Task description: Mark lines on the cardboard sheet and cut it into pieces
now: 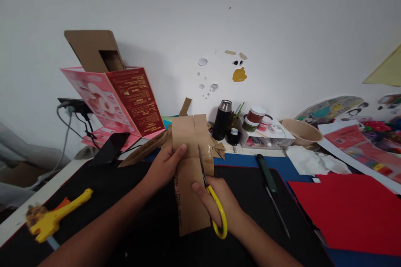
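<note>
My left hand [165,165] grips the left edge of a tall brown cardboard piece [189,133], thumb on its front, holding it upright over the black mat [119,191]. My right hand [219,202] has its fingers through the yellow handles of a pair of scissors [216,206]. The dark blades run up into the cardboard near its middle, along a cut line. A slit shows at the cardboard's top edge.
A yellow glue gun [52,219] lies at the left. A dark-handled knife [272,191] and a red sheet [351,212] lie to the right. A pink and red carton [119,100], a black flask [222,120], small jars [255,117], a bowl [302,131] and cardboard scraps [219,150] stand behind.
</note>
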The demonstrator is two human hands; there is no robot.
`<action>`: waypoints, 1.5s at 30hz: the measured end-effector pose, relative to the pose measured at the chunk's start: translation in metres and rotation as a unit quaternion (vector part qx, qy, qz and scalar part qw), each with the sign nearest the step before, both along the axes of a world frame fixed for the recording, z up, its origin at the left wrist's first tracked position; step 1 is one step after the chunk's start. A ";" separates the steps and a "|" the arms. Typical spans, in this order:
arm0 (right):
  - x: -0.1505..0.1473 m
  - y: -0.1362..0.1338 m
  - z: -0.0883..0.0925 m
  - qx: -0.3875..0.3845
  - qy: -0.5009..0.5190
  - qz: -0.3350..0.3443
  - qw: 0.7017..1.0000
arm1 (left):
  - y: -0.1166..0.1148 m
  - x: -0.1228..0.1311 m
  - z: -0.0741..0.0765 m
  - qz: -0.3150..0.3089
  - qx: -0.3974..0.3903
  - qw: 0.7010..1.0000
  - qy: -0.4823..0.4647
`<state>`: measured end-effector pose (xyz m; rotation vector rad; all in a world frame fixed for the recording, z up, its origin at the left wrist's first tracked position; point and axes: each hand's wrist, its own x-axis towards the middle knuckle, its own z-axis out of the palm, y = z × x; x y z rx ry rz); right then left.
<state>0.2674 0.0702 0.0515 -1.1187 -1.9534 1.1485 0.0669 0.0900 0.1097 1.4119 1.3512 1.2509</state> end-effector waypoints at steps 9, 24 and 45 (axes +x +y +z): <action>-0.001 -0.005 0.007 -0.011 0.008 -0.014 1.000 | -0.002 0.001 -0.001 0.007 -0.013 1.000 -0.013; -0.007 -0.010 0.013 -0.045 0.032 -0.024 0.998 | -0.001 0.002 -0.007 0.014 -0.023 0.999 -0.027; -0.012 -0.015 0.013 -0.046 0.028 -0.036 0.998 | -0.001 0.002 -0.002 0.021 -0.009 1.000 -0.002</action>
